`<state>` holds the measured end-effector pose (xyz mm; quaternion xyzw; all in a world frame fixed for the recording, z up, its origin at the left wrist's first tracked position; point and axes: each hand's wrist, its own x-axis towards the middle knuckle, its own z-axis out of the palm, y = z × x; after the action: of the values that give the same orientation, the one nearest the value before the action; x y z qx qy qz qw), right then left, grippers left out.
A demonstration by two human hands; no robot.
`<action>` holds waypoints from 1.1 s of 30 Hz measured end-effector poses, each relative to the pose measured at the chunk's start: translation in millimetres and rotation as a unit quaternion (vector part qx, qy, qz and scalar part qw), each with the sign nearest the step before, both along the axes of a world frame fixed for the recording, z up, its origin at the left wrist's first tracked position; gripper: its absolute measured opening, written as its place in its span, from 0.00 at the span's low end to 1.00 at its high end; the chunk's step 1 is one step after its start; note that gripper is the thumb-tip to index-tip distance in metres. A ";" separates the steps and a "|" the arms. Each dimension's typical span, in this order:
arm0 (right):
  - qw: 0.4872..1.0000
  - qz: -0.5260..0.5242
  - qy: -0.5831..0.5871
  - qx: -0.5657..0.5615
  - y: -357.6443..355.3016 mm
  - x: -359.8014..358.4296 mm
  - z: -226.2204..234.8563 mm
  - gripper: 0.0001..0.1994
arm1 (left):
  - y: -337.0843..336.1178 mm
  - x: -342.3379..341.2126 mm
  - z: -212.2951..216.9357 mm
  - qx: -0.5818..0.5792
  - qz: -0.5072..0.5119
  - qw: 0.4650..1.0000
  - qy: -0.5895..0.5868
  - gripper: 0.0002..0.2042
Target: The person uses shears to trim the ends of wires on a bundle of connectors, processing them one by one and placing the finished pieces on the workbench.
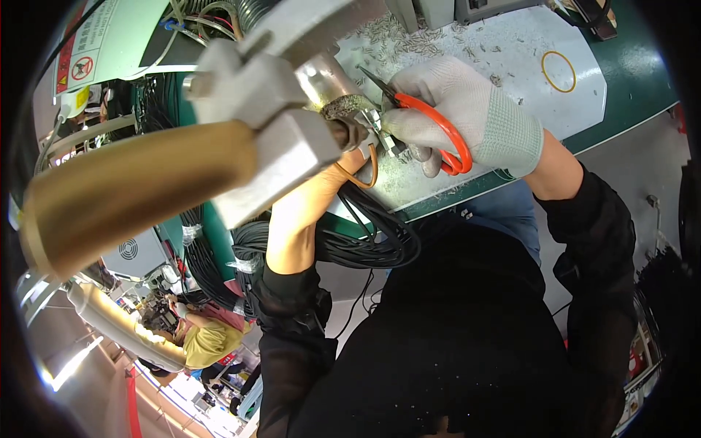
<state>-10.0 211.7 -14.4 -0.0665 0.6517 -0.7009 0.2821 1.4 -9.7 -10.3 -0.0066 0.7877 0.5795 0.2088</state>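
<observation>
My right hand [453,109], in a white knitted glove with a pale green cuff, is closed round red-handled scissors [445,131]. The dark pointed blades stick out past the fingers to the upper left. At the fingertips of that hand is a small shiny metal part [391,142], beside the cylindrical metal head of a machine [325,84]. My left hand [352,159] reaches up behind the machine's grey block, which hides its fingers. A brown cable loop [374,171] hangs next to it.
A thick blurred brown handle [139,190] juts out at the left. Many small metal pieces [409,40] are strewn on the white sheet [533,69], with a yellow ring [558,71]. Black cable bundles [365,244] hang at the table edge. Someone in yellow [208,343] is farther off.
</observation>
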 end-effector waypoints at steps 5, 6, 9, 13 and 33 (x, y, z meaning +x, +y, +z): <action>1.000 0.007 0.017 0.015 0.9 0.8 2.9 0.13 | -3.7 2.2 -5.7 -0.021 -0.011 0.998 0.052 0.15; 1.000 0.006 0.025 0.015 0.7 0.9 2.7 0.13 | -4.2 2.3 -6.7 -0.021 -0.011 0.998 0.051 0.15; 1.000 0.007 0.012 0.012 0.7 0.6 2.7 0.13 | -5.3 2.0 -7.3 -0.003 -0.004 0.999 0.046 0.16; 1.000 -0.001 0.012 -0.002 -0.1 2.8 -1.5 0.13 | 0.6 -2.6 -5.8 -0.013 0.003 0.998 0.059 0.14; 0.961 -0.032 0.225 0.159 14.0 84.4 67.5 0.09 | 8.4 95.0 36.4 0.168 -0.199 0.964 -0.043 0.07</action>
<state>74.4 225.8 53.1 -0.1554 0.8034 -0.5637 0.1123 96.4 -1.4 26.1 0.1606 0.6543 0.6496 0.3522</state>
